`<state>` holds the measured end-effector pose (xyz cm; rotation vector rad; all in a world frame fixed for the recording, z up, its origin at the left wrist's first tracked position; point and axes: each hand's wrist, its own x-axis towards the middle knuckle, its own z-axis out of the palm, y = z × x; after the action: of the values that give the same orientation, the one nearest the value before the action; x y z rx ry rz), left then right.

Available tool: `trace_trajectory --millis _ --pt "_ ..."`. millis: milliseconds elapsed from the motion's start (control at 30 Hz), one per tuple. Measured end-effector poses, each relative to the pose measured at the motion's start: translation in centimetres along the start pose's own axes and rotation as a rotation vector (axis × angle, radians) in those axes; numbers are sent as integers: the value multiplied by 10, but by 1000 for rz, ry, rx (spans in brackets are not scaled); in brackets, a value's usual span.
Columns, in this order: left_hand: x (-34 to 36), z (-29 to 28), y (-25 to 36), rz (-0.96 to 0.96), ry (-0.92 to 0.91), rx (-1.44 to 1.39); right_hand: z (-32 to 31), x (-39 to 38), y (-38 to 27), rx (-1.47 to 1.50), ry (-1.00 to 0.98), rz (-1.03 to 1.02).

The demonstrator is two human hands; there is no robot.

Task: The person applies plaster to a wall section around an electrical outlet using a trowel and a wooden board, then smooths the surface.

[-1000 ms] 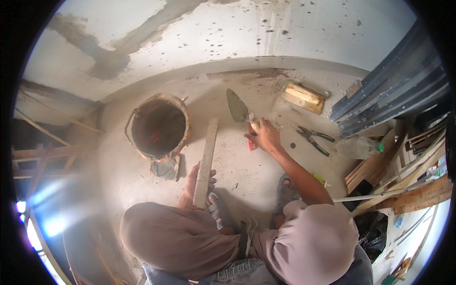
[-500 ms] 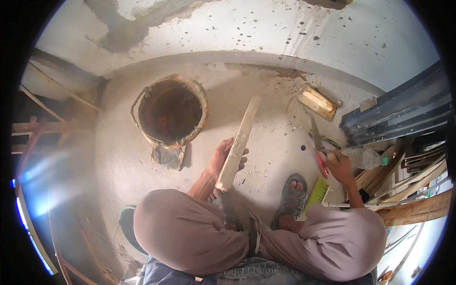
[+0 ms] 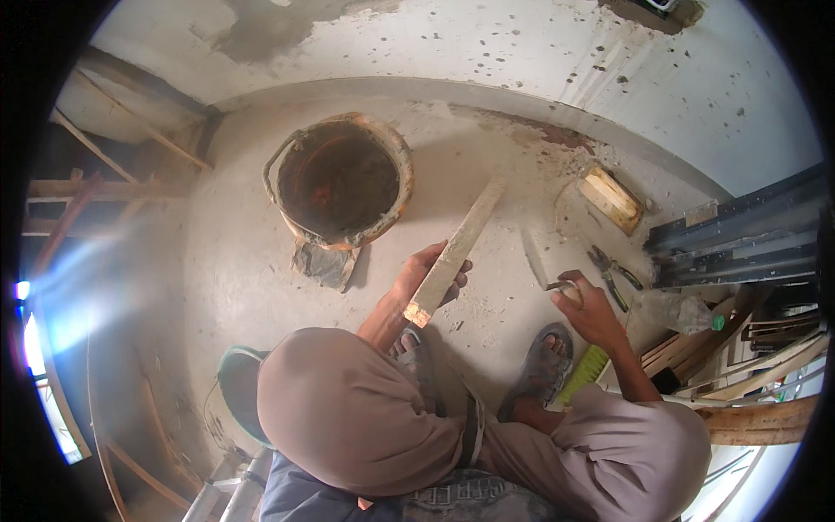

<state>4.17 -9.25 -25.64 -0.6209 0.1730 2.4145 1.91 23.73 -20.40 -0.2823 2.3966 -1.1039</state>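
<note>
Your left hand (image 3: pixel 424 280) grips the long wooden board (image 3: pixel 455 253), pointing toward one o'clock near the muddy bucket (image 3: pixel 341 181) at eleven, and your right hand (image 3: pixel 588 311) is closed on a trowel (image 3: pixel 541 265), no smoothing begun.

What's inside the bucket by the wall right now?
The bucket holds a dark, wet-looking mortar-like mix that coats its inner walls. No tool shows above the surface. How deep the mix goes, and anything sunk in it, cannot be seen. A flat grey slab leans against its front.
</note>
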Motion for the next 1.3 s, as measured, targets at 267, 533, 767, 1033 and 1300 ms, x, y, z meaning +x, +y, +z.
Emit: trace_trajectory --millis 267,533,767,1033,1300 --pt "0 -3 1 3 72 97 3 1 1 -118 -46 32" --pt "10 8 -17 121 446 736 3 -15 -61 -386 -193 -224" --pt "11 12 -27 159 454 791 -18 29 -18 -550 -87 -292" --pt "12 -7 -20 118 319 752 -11 27 -26 -529 -172 -318" --pt "13 -7 -17 255 331 937 -12 25 -52 -590 -234 -303"
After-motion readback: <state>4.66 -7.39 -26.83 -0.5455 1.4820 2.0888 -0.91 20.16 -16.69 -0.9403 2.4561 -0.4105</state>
